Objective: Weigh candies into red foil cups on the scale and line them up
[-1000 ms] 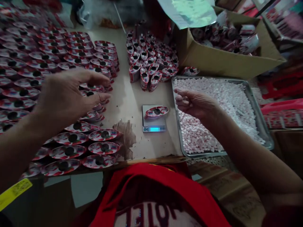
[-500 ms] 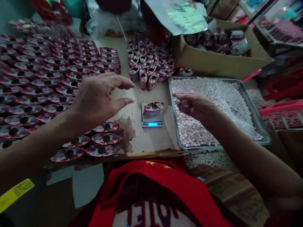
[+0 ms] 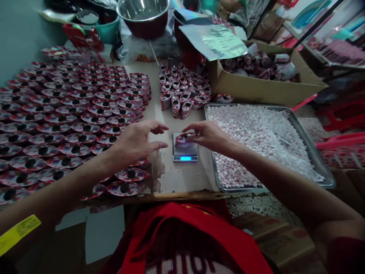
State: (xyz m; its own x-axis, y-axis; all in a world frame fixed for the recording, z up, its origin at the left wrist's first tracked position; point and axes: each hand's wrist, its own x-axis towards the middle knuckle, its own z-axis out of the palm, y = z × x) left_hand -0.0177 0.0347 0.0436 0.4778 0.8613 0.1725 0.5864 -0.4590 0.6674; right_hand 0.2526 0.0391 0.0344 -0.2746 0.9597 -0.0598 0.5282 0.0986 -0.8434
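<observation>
A small digital scale [image 3: 185, 154] with a lit blue display sits on the table [image 3: 179, 177] in front of me. On it stands a red and white oval container [image 3: 182, 140]. My right hand [image 3: 208, 135] hovers over that container with fingers curled, touching it; what the fingers hold I cannot make out. My left hand [image 3: 137, 140] floats just left of the scale, fingers spread and holding nothing. A metal tray [image 3: 312, 156] of small pink and white candies [image 3: 256, 133] lies to the right of the scale.
Several rows of oval containers [image 3: 65, 121] cover the table's left side. A cluster of upright ones [image 3: 182, 89] stands behind the scale. A cardboard box [image 3: 265, 82] of packets sits behind the tray. A metal bowl [image 3: 142, 9] stands at the back.
My right hand moved left from above the candy tray to the container on the scale. My left hand came in from the rows toward the scale.
</observation>
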